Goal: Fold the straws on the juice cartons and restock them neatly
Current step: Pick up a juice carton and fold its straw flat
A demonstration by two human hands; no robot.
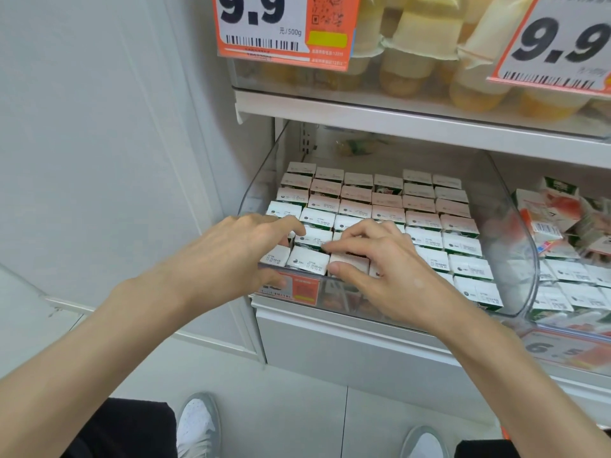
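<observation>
Your right grip [390,269] pinches a juice carton [350,261] at the front edge of the clear tray [264,180], while your left grip [231,252] curls over front-left corner cartons [307,261], hold unclear.

Two orange-and-white price tags reading 9.9 hang overhead, one to the left [284,28] and one to the right [558,44], in front of pale yellow plastic bottles [413,44] on the white upper shelf [396,122]. Below, two white shoes [198,428] stand on the grey tiled floor [281,408].
</observation>
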